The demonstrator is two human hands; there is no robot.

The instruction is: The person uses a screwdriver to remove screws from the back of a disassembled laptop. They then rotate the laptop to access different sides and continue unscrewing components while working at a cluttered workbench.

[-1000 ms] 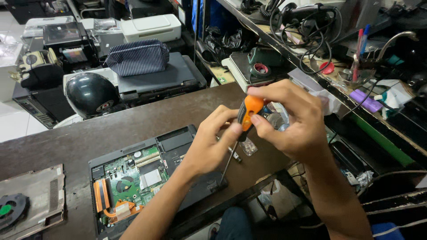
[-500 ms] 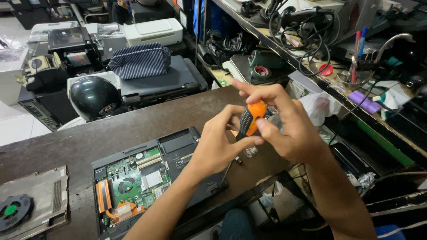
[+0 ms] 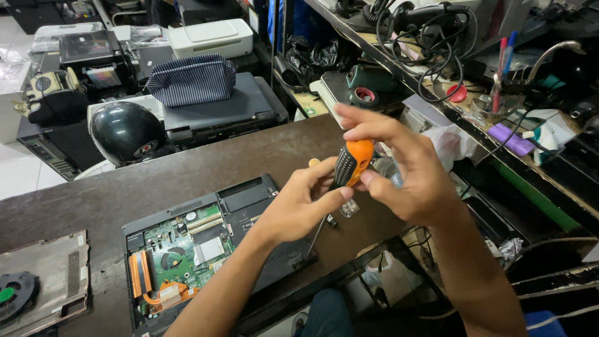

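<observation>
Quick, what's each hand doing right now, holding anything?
Left hand: closed on the lower part of the orange-and-black screwdriver.
Right hand: fingers curled around the screwdriver's handle top.

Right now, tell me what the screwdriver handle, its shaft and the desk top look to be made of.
Screwdriver handle: orange plastic with a black ribbed, probably rubbery grip panel.
Shaft: thin, grey and dull, probably steel.
Desk top: dark brown with faint grain and a low sheen, likely wood or laminate.

light: bright, even, from above | shadows: soft | glare: on helmet (image 3: pixel 126 132) | focus: sharp | edges: slightly bent
</observation>
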